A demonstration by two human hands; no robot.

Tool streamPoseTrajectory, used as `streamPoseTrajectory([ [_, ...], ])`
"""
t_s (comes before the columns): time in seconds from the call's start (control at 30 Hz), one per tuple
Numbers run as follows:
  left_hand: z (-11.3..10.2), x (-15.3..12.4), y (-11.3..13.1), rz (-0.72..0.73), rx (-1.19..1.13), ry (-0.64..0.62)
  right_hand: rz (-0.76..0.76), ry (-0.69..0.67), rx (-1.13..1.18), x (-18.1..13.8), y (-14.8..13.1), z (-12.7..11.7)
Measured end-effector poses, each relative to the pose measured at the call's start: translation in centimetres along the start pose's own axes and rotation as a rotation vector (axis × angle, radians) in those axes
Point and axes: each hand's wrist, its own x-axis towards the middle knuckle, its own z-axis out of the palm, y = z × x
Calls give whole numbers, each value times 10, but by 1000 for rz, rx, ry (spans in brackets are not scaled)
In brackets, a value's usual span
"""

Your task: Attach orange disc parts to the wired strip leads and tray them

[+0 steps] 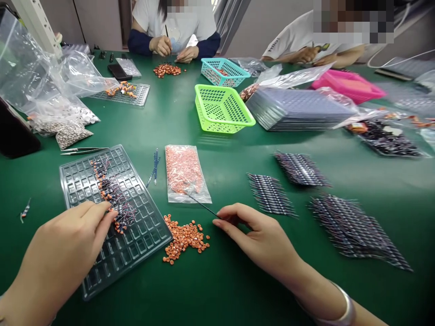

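Note:
My left hand (pixel 70 242) rests on a clear compartment tray (pixel 142 235), its fingertips pinched on a bundle of small wired parts (pixel 113 192) that lies along the tray. My right hand (pixel 260 235) is closed in a pinch on a thin dark needle-like tool (pixel 200 204) whose tip points up-left toward a clear bag of orange beads (pixel 185 172). A loose pile of orange ring beads (pixel 183 237) lies on the green table between my two hands.
Several striped bundles of wired parts (pixel 353 228) lie at the right. A green basket (pixel 220 108), a teal basket (pixel 222 71) and a stack of trays (pixel 299 108) stand mid-table. Tweezers (pixel 83 151) and plastic bags (pixel 50 90) are at left. Two other people work at the far edge.

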Motion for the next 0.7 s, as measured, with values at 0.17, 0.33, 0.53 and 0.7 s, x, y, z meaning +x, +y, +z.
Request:
streamPoseTrajectory([
  [0.17, 2, -1, -2, -23, -36, 94, -15, -37, 41, 1, 1, -1],
  [0.33, 2, -2, 1, -64, -92, 120, -64, -118, 106, 3, -4, -6],
  [0.53, 1, -2, 5, -122, -189, 144, -86, -205, 104, 3, -4, -11],
  [0.7, 0, 3, 23, -41, -316, 214, -96, -203, 90, -1, -12, -12],
])
